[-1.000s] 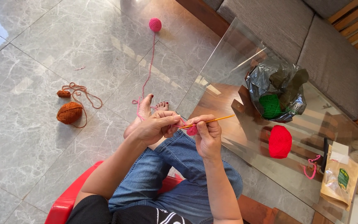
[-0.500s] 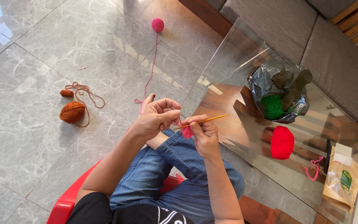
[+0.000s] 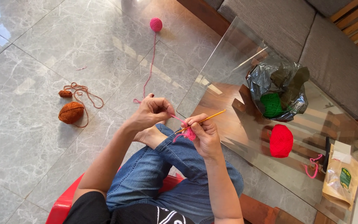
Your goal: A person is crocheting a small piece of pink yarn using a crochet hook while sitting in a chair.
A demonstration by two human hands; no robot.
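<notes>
Pink crochet piece [image 3: 189,133], small and bunched, sits right at the fingertips of the right hand [image 3: 205,135], just above the knee in blue jeans [image 3: 166,174]. That right hand is closed around it and around a thin yellow crochet hook [image 3: 206,119], whose shaft slants up and to the right, out over the table edge. Left hand [image 3: 151,113] is curled just beside, fingers pinched on the pink strand [image 3: 151,66] that runs to the piece. From there the strand stretches away across the grey marble floor [image 3: 30,145] to a pink yarn ball [image 3: 156,24], well apart. Off to the left lies an orange yarn ball [image 3: 71,112] with loose loops. On the glass table [image 3: 237,70] at the right: a red yarn ball [image 3: 281,140] and a dark plastic bag [image 3: 276,89] with green yarn [image 3: 272,105] inside.
</notes>
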